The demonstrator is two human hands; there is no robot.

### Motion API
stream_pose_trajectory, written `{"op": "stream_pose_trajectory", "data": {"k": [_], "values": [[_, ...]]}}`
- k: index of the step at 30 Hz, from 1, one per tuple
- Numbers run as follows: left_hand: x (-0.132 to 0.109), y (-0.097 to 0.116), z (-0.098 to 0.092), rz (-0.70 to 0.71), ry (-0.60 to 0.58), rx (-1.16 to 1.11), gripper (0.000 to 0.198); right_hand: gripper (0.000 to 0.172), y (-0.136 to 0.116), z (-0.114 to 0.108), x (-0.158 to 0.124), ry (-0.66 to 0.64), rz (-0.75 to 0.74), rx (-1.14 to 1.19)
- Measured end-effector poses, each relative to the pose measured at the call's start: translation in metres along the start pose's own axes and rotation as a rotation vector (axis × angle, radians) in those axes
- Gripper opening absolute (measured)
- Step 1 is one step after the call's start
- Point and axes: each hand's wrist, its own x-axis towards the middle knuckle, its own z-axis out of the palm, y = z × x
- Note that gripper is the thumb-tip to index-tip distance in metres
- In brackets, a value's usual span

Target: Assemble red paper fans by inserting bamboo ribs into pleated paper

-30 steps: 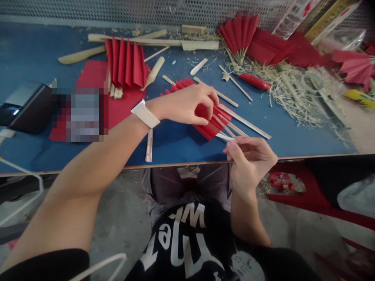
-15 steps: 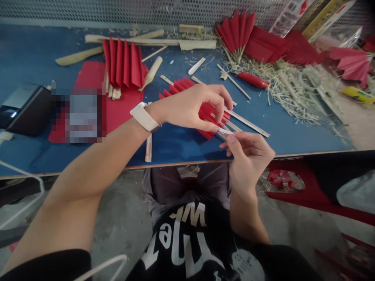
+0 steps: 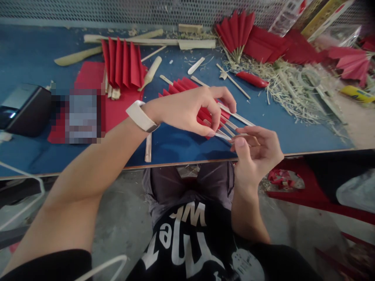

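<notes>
R hand (image 3: 258,150) now higher; L hand (image 3: 190,109) grip on red fan (image 3: 181,85)

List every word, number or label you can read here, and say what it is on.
Black T-shirt: large white letters, upside down and creased; perhaps "WP", the rest not readable.
Pixelated patch on the table: unreadable.
Packages at the top right: print too blurred to read.

Open blue tabletop (image 3: 299,132) beyond right hand (image 3: 258,150), bamboo slat (image 3: 148,147) front left, shavings (image 3: 288,91) and red fans (image 3: 272,45) crowding rear
</notes>
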Motion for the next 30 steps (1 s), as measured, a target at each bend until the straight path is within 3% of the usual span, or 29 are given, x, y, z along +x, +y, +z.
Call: {"op": "stream_pose_trajectory", "data": {"k": [3, 5, 17, 25, 30], "values": [[-0.001, -0.005, 0.002, 0.004, 0.002, 0.046, 0.018, 0.009, -0.006, -0.001, 0.004, -0.147, -0.064, -0.004], [-0.002, -0.007, 0.002, -0.026, -0.003, 0.089, 0.017, 0.009, -0.008, 0.001, 0.005, -0.184, -0.086, -0.03], [-0.005, -0.021, -0.005, -0.055, 0.001, 0.05, 0.019, 0.013, -0.011, 0.009, 0.002, -0.217, 0.068, -0.019], [-0.003, -0.041, -0.007, -0.087, 0.147, 0.172, 0.016, 0.004, -0.016, 0.019, -0.004, -0.083, 0.144, -0.136], [-0.005, -0.056, -0.008, -0.102, 0.137, 0.218, 0.017, 0.006, -0.011, 0.015, -0.004, -0.168, 0.15, -0.195]]}}
